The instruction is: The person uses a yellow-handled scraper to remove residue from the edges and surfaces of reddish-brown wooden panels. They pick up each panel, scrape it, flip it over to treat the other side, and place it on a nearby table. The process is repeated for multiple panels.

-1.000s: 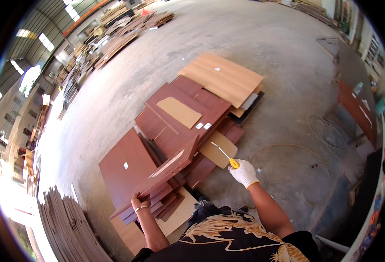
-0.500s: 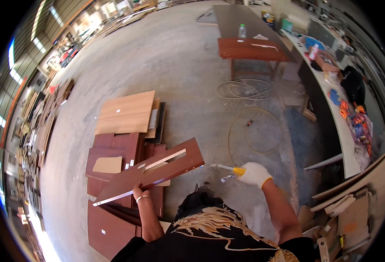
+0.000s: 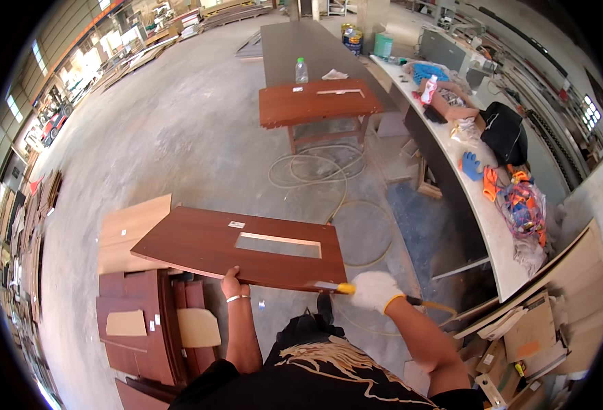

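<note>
My left hand, bare with a band at the wrist, grips the near edge of a reddish-brown wood panel. The panel is held up, its face showing, with a rectangular cut-out on its right half and a small white label. My right hand wears a white glove and is closed round a yellow tool with a slim silver tip. That tip lies at the panel's near right corner; whether it touches cannot be made out. Behind the glove, an amber hose-like line curves away, its connection hidden.
Stacked boards lie at the left. A low table with a red-brown top stands ahead, hoses looping on the floor before it. Along the right runs a cluttered white-topped bench; cardboard and offcuts lean below it.
The panel has swung from a steep slant to nearly level across, showing its broad face. My right hand has brought the yellow tool to its right corner. The view has turned right.
</note>
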The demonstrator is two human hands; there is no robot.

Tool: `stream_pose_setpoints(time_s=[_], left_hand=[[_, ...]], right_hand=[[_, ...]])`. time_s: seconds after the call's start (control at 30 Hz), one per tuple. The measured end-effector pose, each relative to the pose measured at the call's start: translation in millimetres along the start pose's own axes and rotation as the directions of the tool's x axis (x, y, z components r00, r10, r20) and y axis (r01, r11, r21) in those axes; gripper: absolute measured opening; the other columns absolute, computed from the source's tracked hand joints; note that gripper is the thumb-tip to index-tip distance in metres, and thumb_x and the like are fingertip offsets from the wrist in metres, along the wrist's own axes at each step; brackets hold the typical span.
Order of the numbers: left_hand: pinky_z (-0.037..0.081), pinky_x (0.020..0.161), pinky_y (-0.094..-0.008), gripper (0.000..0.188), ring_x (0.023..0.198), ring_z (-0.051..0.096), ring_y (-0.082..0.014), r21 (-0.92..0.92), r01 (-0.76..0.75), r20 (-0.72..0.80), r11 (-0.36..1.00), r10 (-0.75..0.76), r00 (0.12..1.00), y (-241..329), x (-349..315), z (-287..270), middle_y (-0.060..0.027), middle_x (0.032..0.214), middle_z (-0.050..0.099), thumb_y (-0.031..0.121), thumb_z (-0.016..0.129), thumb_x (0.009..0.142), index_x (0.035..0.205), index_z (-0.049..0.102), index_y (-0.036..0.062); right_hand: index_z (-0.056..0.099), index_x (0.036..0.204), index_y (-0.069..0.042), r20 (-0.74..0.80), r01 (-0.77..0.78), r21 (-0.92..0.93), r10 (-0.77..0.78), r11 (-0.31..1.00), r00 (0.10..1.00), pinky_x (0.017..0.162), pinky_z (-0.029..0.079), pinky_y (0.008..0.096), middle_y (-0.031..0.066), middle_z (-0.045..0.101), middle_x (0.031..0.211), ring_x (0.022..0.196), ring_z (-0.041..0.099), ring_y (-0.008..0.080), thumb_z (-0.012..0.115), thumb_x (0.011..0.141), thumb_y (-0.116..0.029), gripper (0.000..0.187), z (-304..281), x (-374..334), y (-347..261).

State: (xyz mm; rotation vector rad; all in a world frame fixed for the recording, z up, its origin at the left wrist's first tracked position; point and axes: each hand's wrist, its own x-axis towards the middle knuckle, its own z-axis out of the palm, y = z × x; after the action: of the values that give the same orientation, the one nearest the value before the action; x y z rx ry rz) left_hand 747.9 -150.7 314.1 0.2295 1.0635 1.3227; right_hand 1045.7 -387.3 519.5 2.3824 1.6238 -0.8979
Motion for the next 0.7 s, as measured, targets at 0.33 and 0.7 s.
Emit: stream_pose_setpoints(time_s=[0.33,0.7], left_hand=[[0.058,0.082,-0.0481,0.031,0.096,0.065,-0.0355,0.064,0.083,0.057,0.994,-0.087,0.995,-91,15,170,-0.0190,0.110,0.062,-0.007,0.059,0.082,0.112,0.056,-0.0125],[0.054,0.097,-0.0496,0.043,0.109,0.063,-0.0346,-0.091,-0.040,0.159,0.995,0.054,0.986,-115,42,248,-0.0173,0.116,0.062,-0.005,0.054,0.081,0.123,0.053,-0.0076]], right_hand=[[0.076,0.095,-0.006,-0.047,-0.118,0.075,0.122,0.990,0.991,0.077,0.057,0.0453,0.0198,0.073,0.092,0.087,0.072,0.0375,0.060,0.081,-0.027,0.031,-63,52,113],[0.072,0.098,-0.013,0.020,0.276,0.021,-0.277,0.961,0.961,0.079,0.056,0.0459,0.0136,0.073,0.097,0.093,0.070,0.0334,0.064,0.084,-0.044,0.035,-160,153,186]])
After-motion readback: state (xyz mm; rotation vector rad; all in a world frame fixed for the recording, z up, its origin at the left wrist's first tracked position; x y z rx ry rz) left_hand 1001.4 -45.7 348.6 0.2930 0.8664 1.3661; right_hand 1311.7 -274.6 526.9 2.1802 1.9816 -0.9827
